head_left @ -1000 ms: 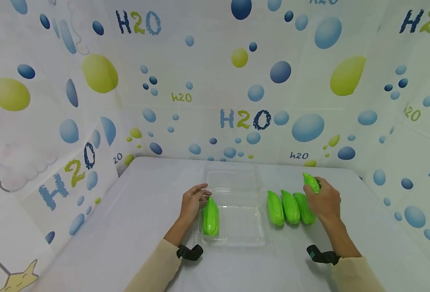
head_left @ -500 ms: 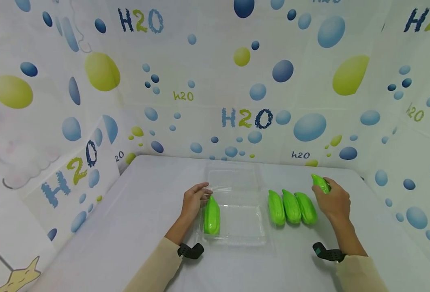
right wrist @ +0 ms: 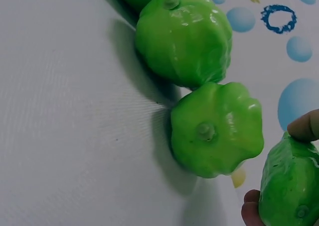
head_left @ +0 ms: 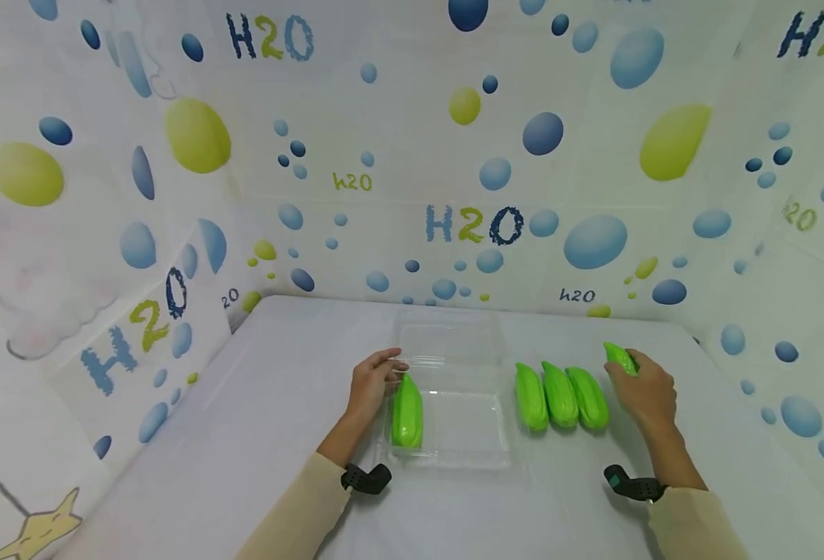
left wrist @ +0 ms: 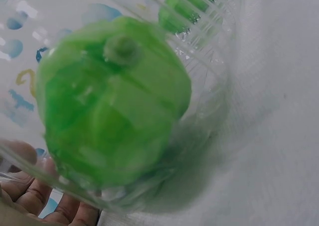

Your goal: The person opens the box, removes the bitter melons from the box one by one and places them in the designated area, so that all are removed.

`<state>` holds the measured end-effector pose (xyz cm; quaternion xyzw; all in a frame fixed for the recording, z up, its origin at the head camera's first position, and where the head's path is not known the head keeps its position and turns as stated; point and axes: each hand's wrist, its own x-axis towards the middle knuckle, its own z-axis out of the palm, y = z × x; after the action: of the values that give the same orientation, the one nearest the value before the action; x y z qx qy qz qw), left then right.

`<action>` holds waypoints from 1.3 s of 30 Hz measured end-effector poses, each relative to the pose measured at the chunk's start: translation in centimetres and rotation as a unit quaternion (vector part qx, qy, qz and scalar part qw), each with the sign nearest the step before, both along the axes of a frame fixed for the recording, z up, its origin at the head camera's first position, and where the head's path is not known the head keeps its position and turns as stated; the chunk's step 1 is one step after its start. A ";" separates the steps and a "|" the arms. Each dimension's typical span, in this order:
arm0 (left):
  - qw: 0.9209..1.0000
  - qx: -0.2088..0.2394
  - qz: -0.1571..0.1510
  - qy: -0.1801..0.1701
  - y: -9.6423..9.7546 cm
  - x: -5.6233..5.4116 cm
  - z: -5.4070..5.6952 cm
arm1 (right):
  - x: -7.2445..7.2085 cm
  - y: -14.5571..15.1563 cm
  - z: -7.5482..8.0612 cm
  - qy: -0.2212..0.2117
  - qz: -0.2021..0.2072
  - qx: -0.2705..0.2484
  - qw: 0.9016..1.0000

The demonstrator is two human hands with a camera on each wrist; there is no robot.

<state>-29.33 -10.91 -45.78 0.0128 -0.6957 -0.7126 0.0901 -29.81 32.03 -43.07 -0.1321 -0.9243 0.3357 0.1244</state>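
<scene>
My right hand (head_left: 641, 389) grips a glossy green ridged gourd (head_left: 620, 358) above the table, its pointed end facing away. In the right wrist view, a thumb and fingertip hold this gourd (right wrist: 291, 186) at the lower right. Three similar gourds (head_left: 561, 397) lie side by side left of that hand. My left hand (head_left: 370, 385) holds the left edge of an open clear plastic container (head_left: 471, 459), near its hinge. One gourd (head_left: 407, 416) lies along the left side inside the container. In the left wrist view, curled fingers (left wrist: 32, 198) show at the container's rim, partly cut off.
The container's clear lid (head_left: 447, 338) lies folded back behind its base. A white cloth covers the table (head_left: 279, 373). Printed sheets with blue and yellow-green bubbles (head_left: 412, 155) stand around the back and sides.
My right hand has drawn the gourd away from the other three, to the right and slightly lower. The left hand and container stay almost still; the head view shifts slightly.
</scene>
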 end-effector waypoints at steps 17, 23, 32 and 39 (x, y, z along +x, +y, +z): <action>1.000 0.006 -0.018 -0.013 0.1 0.8 1.7 | -1.3 -0.3 -1.1 -0.039 0.047 0.030 0.998; 1.000 0.007 -0.021 -0.007 0.3 2.1 3.2 | -1.2 -0.1 -0.8 -0.049 0.069 0.044 0.995; 1.000 0.003 -0.023 -0.006 0.2 2.1 3.2 | -1.2 0.2 -0.7 -0.070 0.086 0.063 0.992; 1.000 0.005 -0.022 -0.009 0.3 2.1 3.2 | -1.0 0.4 -1.0 -0.080 0.084 0.070 0.991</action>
<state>-27.18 -10.61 -42.54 0.0048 -0.6932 -0.7175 0.0679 -30.82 32.42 -44.07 -0.0717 -0.9604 0.2676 0.0307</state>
